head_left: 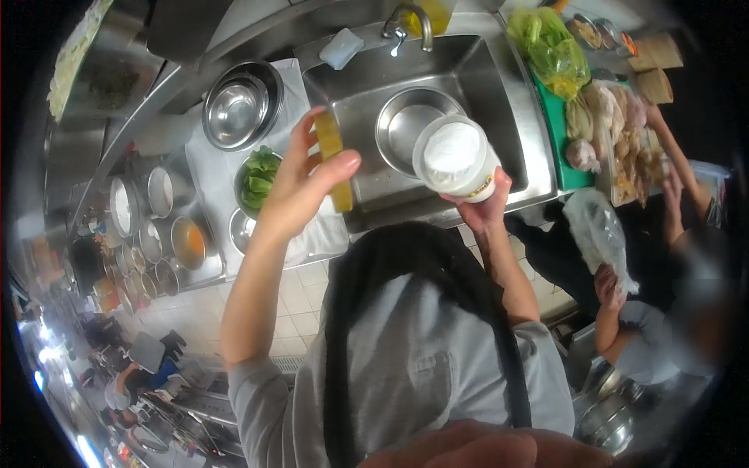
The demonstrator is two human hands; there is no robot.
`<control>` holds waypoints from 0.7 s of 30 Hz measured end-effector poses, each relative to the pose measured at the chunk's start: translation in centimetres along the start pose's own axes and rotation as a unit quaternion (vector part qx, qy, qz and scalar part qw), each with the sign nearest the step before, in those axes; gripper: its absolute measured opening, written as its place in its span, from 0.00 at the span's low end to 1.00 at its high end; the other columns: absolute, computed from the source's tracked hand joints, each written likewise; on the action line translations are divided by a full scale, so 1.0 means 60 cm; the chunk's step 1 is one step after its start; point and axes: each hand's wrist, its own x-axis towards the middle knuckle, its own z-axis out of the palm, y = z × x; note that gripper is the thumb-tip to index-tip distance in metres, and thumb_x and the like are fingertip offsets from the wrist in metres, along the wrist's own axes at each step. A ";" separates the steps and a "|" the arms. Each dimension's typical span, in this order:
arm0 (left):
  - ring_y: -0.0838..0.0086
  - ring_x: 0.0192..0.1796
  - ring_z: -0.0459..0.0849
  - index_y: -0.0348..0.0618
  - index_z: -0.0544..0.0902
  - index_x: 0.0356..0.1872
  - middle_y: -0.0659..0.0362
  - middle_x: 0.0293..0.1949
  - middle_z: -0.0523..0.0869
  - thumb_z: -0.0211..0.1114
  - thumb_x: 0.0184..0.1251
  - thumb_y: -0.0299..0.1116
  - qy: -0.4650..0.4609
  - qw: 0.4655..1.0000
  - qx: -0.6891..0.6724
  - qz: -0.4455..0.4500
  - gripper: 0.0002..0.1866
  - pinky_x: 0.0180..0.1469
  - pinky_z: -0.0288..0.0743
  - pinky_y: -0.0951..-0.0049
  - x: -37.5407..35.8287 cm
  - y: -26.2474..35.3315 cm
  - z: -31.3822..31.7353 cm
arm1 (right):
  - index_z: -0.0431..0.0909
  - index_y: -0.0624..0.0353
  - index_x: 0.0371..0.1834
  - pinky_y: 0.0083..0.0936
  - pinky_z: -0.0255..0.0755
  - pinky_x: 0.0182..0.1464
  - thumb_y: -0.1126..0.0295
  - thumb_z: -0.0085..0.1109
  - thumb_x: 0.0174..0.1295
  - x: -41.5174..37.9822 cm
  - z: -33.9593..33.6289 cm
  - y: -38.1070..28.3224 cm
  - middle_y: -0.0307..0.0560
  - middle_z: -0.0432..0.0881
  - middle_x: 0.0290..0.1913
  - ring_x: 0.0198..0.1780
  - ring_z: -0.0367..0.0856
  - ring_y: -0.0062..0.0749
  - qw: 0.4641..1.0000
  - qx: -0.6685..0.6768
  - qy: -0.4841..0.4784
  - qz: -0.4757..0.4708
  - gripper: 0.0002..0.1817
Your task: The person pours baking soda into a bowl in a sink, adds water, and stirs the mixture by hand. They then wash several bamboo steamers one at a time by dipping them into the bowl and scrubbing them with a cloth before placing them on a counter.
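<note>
My left hand (310,183) grips a yellow lid (331,148), seen nearly edge-on, over the left side of the sink. Its thumb lies across the near face, with the fingers partly hidden behind. In my right hand (488,204) is a white plastic tub (477,186), tilted so that its open top faces me. White powder (452,148) shows inside the tub. Beneath it, a round metal bowl (402,125) rests in the steel sink (359,93), partly covered by the tub.
A faucet (425,27) stands behind the sink. To the left are stacked metal bowls (234,105) and a bowl of green leaves (260,179). At right, bagged greens (550,54) and raw poultry (608,109) lie by a green board (573,178); other people's hands (608,287) work there.
</note>
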 end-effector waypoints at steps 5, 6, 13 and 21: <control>0.61 0.71 0.70 0.42 0.51 0.83 0.49 0.72 0.68 0.71 0.64 0.50 0.046 0.984 -0.127 -0.114 0.53 0.66 0.72 0.60 -0.044 -0.107 -0.048 | 0.65 0.51 0.76 0.55 0.82 0.56 0.33 0.53 0.61 0.014 -0.021 -0.003 0.53 0.75 0.69 0.66 0.78 0.54 0.995 -0.030 0.099 -0.013 0.45; 0.61 0.71 0.70 0.42 0.51 0.83 0.49 0.72 0.68 0.71 0.64 0.50 0.048 0.984 -0.130 -0.115 0.53 0.66 0.72 0.60 -0.052 -0.116 -0.051 | 0.66 0.51 0.76 0.55 0.81 0.58 0.33 0.54 0.61 0.018 -0.026 -0.004 0.53 0.75 0.69 0.66 0.78 0.54 0.993 -0.037 0.116 -0.009 0.45; 0.61 0.68 0.72 0.41 0.51 0.83 0.51 0.68 0.70 0.69 0.67 0.48 0.064 0.952 -0.274 -0.125 0.50 0.67 0.71 0.58 -0.073 -0.164 -0.076 | 0.64 0.57 0.75 0.50 0.82 0.54 0.37 0.54 0.64 0.039 -0.046 -0.023 0.56 0.77 0.65 0.62 0.81 0.53 0.986 -0.090 0.138 -0.021 0.43; 0.63 0.64 0.75 0.41 0.54 0.82 0.53 0.64 0.73 0.69 0.68 0.50 0.074 0.945 -0.298 -0.110 0.48 0.65 0.71 0.58 -0.083 -0.168 -0.081 | 0.64 0.56 0.75 0.48 0.81 0.56 0.37 0.56 0.63 0.051 -0.071 -0.028 0.53 0.78 0.65 0.63 0.81 0.47 0.980 -0.163 0.110 -0.029 0.44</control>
